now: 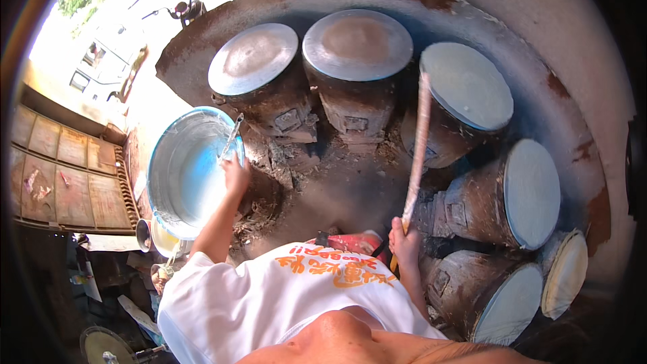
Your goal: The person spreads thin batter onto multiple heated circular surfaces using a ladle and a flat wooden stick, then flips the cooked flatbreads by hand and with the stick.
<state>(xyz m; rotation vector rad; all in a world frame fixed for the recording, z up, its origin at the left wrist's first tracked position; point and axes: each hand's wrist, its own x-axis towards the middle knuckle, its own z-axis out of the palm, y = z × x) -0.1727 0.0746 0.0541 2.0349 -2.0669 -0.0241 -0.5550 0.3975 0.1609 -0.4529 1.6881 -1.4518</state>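
Note:
My left hand [236, 174] is closed at the right rim of a large blue basin [156, 168], whose inside is smeared with white. A thin, shiny utensil [232, 136] sticks up from its fingers; its kind is unclear. My right hand [404, 243] grips a long wooden stick [419, 138] near its lower end. The stick stands nearly upright, its whitened upper end overlapping the left edge of a round griddle [467, 86] coated with a pale layer. Two griddles farther left, one [255, 57] beside the other [357, 44], show brownish middles and bare metal rims.
Several brown drum stoves [357, 104] stand in an arc along a low curved wall [465, 10]. Pale-topped griddles [532, 192] continue down the right side, with a tan round lid [565, 275] behind. Wooden panels [71, 162] are at left. Ash and rubble [290, 162] lie between stoves.

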